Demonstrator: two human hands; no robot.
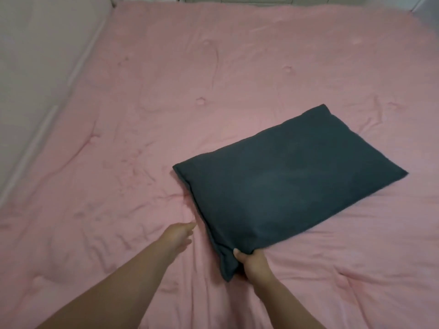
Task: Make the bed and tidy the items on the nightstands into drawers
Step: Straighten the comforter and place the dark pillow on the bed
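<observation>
Head view: our right hand (253, 263) pinched the dark pillow's (285, 184) near corner; our left hand (179, 236) lay open on the pink quilt (142, 115).

No text, label, brand, number or sign can be read anywhere in the head view.

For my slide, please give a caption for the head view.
Right hand grips the dark pillow's near corner on the pink quilt; left hand reaches beside it.
</observation>
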